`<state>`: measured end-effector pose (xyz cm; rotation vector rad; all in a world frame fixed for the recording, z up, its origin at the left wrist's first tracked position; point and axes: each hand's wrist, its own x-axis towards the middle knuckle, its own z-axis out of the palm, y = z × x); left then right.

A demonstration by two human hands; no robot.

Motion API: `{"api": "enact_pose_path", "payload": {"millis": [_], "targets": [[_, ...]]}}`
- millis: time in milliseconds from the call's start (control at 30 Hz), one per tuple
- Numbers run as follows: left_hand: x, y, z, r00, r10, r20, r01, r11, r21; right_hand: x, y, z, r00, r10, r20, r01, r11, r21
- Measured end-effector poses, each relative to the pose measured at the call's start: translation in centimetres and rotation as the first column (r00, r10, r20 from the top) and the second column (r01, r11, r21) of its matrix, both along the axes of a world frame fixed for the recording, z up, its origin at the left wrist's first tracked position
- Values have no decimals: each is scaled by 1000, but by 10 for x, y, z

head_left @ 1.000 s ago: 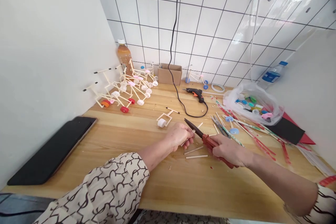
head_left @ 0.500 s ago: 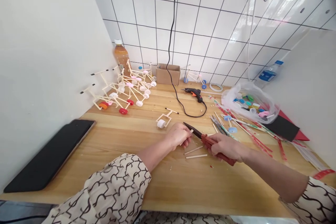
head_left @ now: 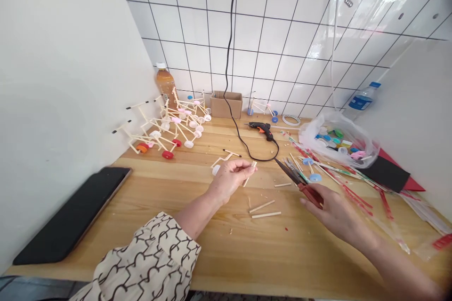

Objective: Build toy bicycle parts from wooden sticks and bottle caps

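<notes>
Between thumb and fingertips, my left hand pinches a short pale wooden stick, just above the table. Over to the right, my right hand grips scissors with reddish-brown handles and dark blades, pointing up and left. Two cut sticks lie side by side on the wood below, and another stick rests near the blades. Behind my left hand, a small stick frame with a white bottle-cap wheel is partly hidden.
Several stick models with cap wheels crowd the back left beside a tea bottle. A glue gun with its cord lies mid-table. Bottle caps fill a plastic bag at right. A black tablet-like slab lies at left.
My right hand has moved the scissors to the right, away from my left hand. My left hand has lifted slightly and turned, still pinching the stick.
</notes>
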<state>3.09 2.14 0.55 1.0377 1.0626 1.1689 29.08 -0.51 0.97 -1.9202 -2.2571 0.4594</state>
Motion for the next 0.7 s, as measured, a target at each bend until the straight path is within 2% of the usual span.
{"api": "enact_pose_path", "payload": {"millis": [233, 567, 700], "targets": [[-2, 0, 1, 1000, -19, 0, 19, 997, 73, 8, 4, -19, 987, 30, 155, -57, 984, 168], [-7, 5, -4, 998, -30, 56, 26, 998, 57, 11, 16, -24, 952, -10, 307, -94, 942, 324], [-6, 5, -3, 998, -25, 63, 20, 997, 75, 14, 26, -27, 903, -45, 427, -114, 934, 340]]}}
